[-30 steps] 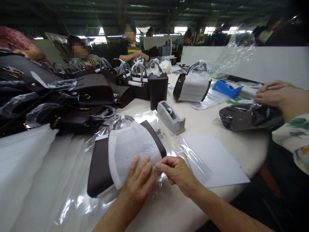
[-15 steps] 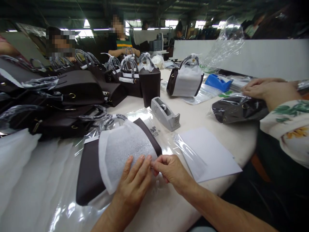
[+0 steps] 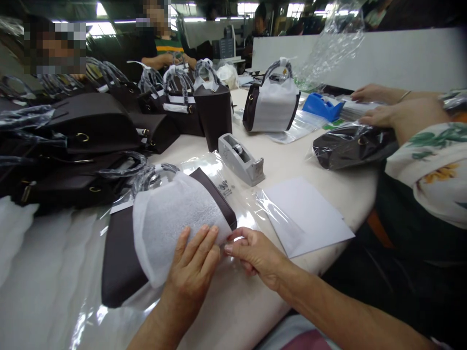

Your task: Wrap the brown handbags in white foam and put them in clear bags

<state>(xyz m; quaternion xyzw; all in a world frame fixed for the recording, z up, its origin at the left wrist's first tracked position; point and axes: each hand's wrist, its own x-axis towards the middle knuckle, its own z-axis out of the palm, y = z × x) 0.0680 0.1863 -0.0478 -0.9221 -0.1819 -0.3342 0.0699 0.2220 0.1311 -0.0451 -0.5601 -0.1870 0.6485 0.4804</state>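
A dark brown handbag (image 3: pixel 118 257) lies on its side in front of me, its handles wrapped in clear film. Over its face is a white wrapping sheet (image 3: pixel 175 209). My left hand (image 3: pixel 191 272) rests flat on the lower part of this sheet, fingers stretched out. At the sheet's lower right corner, my right hand (image 3: pixel 257 255) has its thumb and index finger curled together in a pinch. What sits between those fingertips is too small to make out. Clear plastic (image 3: pixel 248 218) lies under the bag's right side.
A grey tape dispenser (image 3: pixel 241 160) stands beyond the bag. White sheets (image 3: pixel 310 214) lie to the right, near a co-worker's hands (image 3: pixel 386 116) on a plastic-covered bag (image 3: pixel 350 146). Several brown bags (image 3: pixel 95 121) crowd the left. A blue dispenser (image 3: pixel 323 107) stands farther back.
My view has shifted, so the scene sits lower left and higher up. My right thumb and index finger have parted slightly at the sheet's corner. A co-worker's far hand has moved back from the covered bag.
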